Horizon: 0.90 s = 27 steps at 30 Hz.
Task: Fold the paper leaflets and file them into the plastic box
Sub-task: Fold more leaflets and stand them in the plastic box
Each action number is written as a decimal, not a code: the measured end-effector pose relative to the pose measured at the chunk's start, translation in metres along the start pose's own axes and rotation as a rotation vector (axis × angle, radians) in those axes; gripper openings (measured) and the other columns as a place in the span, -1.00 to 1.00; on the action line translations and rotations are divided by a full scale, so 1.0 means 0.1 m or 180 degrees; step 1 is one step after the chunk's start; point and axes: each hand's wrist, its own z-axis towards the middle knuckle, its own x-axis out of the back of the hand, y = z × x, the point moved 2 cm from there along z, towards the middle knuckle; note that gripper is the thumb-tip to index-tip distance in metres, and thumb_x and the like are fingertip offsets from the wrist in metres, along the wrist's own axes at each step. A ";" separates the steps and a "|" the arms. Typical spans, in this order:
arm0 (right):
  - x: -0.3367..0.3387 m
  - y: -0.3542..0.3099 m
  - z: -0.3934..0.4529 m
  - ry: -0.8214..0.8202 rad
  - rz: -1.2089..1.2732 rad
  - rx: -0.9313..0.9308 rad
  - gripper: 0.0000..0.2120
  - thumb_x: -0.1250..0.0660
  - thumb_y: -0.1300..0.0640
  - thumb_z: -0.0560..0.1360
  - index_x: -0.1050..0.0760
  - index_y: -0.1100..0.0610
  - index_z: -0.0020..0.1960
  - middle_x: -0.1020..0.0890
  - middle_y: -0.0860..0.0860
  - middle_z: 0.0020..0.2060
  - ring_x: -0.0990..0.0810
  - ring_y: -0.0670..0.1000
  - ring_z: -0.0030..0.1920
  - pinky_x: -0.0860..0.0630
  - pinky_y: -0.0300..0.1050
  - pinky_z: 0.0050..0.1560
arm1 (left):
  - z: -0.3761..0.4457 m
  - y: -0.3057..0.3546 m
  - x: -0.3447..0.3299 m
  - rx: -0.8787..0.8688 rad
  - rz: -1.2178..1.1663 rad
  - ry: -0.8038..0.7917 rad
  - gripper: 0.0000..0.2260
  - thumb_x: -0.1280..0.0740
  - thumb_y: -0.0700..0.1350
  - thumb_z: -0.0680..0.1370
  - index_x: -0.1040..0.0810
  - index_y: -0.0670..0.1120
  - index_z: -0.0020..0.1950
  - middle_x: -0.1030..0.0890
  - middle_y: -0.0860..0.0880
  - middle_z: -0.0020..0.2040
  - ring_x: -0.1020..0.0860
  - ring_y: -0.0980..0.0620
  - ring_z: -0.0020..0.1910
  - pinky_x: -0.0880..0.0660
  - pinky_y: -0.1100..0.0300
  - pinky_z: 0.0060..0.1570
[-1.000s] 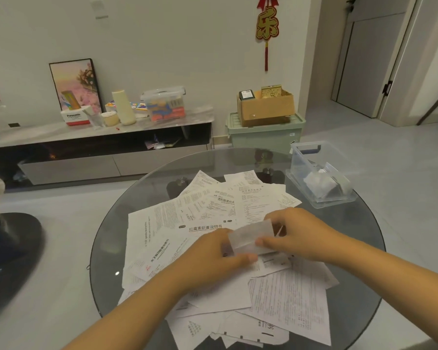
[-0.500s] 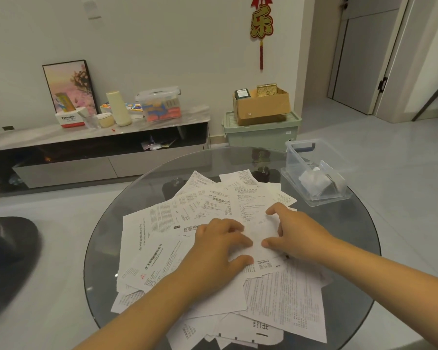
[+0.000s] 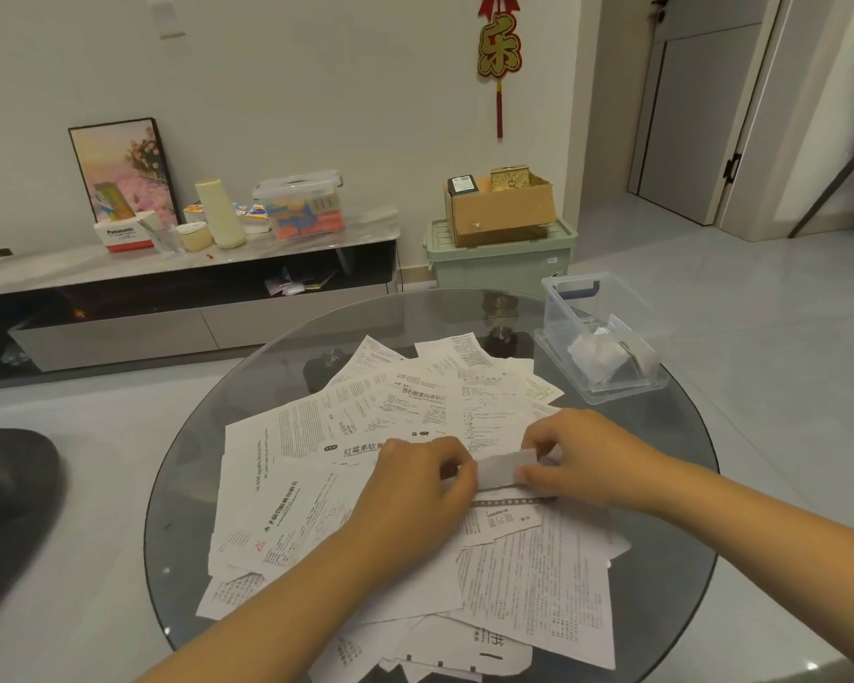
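A small folded leaflet [image 3: 504,468] is held just above a spread pile of printed paper leaflets [image 3: 316,436] on the round glass table [image 3: 671,460]. My left hand [image 3: 422,478] pinches its left end and my right hand [image 3: 585,458] pinches its right end, fingers curled round the strip. The clear plastic box [image 3: 570,308] with a blue handle stands at the table's far right, open, with a few folded papers inside.
A low TV cabinet [image 3: 183,268] along the far wall carries a picture frame, a tissue box and a lidded plastic tub. A green storage bin [image 3: 499,268] with a cardboard box on top stands behind the table. A dark chair base [image 3: 6,490] lies at the left.
Half a second ago both hands pressed the leaflet flat onto the pile. Now they have lifted it as a narrower folded strip, held between them.
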 end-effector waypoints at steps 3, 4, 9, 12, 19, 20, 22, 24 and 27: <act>-0.02 -0.01 0.01 0.0170 0.0220 -0.0111 -0.79 -0.39 0.00 0.44 -0.43 0.05 -0.27 -0.49 -0.12 -0.30 -0.41 -0.15 -0.31 -0.28 -0.34 -0.38 | 0.03 -0.02 -0.03 0.0177 -0.0076 -0.0087 -0.91 -0.23 0.02 0.57 -0.41 0.20 -0.12 -0.51 0.16 -0.19 -0.47 0.07 -0.09 -0.40 0.21 -0.16; -0.03 -0.01 0.01 0.0229 0.0254 -0.0135 -0.80 -0.40 0.01 0.44 -0.42 0.04 -0.26 -0.48 -0.13 -0.31 -0.41 -0.16 -0.33 -0.29 -0.35 -0.38 | 0.04 0.00 -0.03 0.0191 -0.0043 -0.0125 -0.93 -0.24 0.02 0.57 -0.41 0.21 -0.02 -0.50 0.17 -0.14 -0.47 0.08 -0.05 -0.40 0.22 -0.10; -0.06 -0.04 0.02 0.0239 0.0605 -0.0266 -0.78 -0.42 0.09 0.44 -0.46 -0.04 0.04 -0.54 -0.13 -0.27 -0.49 -0.17 -0.26 -0.36 -0.35 -0.29 | 0.10 0.01 0.01 0.0274 0.0052 -0.0284 -0.76 -0.33 0.01 0.54 -0.44 0.17 0.19 -0.48 0.17 0.02 -0.45 0.18 0.02 -0.38 0.27 0.06; -0.05 -0.02 0.03 0.0272 0.0699 -0.0264 -0.83 -0.38 0.12 0.47 -0.49 -0.05 0.03 -0.55 -0.13 -0.32 -0.49 -0.19 -0.31 -0.33 -0.38 -0.32 | 0.10 -0.01 0.03 0.0299 0.0000 -0.0380 -0.75 -0.36 0.03 0.51 -0.44 0.19 0.17 -0.46 0.20 -0.02 -0.45 0.19 0.00 -0.37 0.31 0.01; 0.06 0.09 0.02 0.0305 0.0837 -0.0290 -0.92 -0.37 0.07 0.48 -0.53 0.00 -0.20 -0.56 -0.15 -0.31 -0.48 -0.19 -0.31 -0.36 -0.39 -0.31 | 0.10 0.01 0.02 0.0244 -0.0240 -0.0251 -0.78 -0.38 -0.02 0.51 -0.42 0.25 0.04 -0.51 0.17 -0.18 -0.49 0.23 -0.15 -0.37 0.40 -0.15; 0.07 0.09 0.02 0.0346 0.0823 -0.0276 -0.91 -0.36 0.07 0.48 -0.53 0.00 -0.20 -0.55 -0.15 -0.31 -0.47 -0.18 -0.31 -0.36 -0.37 -0.30 | 0.10 0.02 0.03 0.0258 -0.0292 -0.0206 -0.78 -0.39 -0.04 0.50 -0.43 0.24 0.03 -0.52 0.17 -0.19 -0.50 0.23 -0.17 -0.37 0.41 -0.16; 0.12 0.09 0.03 0.0546 0.0790 -0.0327 -0.91 -0.34 0.08 0.50 -0.52 0.01 -0.19 -0.56 -0.12 -0.27 -0.49 -0.14 -0.27 -0.43 -0.30 -0.26 | 0.10 0.03 0.04 0.0288 -0.0343 -0.0106 -0.77 -0.40 -0.06 0.49 -0.45 0.22 0.02 -0.54 0.16 -0.22 -0.50 0.24 -0.21 -0.36 0.42 -0.19; 0.19 0.11 0.03 0.0762 0.0631 -0.0406 -0.90 -0.32 0.09 0.51 -0.50 0.00 -0.19 -0.58 -0.10 -0.24 -0.52 -0.07 -0.23 -0.51 -0.15 -0.18 | 0.10 0.02 0.05 0.0327 -0.0293 -0.0034 -0.77 -0.41 -0.07 0.49 -0.45 0.23 0.01 -0.53 0.15 -0.23 -0.49 0.25 -0.23 -0.34 0.42 -0.22; 0.29 0.17 0.01 0.1109 0.0538 -0.0573 -0.91 -0.26 0.13 0.54 -0.48 0.05 -0.14 -0.59 -0.06 -0.20 -0.51 -0.03 -0.20 -0.48 -0.11 -0.16 | 0.10 -0.01 0.04 0.0255 -0.0036 -0.0086 -0.81 -0.39 -0.04 0.50 -0.47 0.24 -0.01 -0.53 0.18 -0.22 -0.48 0.21 -0.15 -0.40 0.32 -0.09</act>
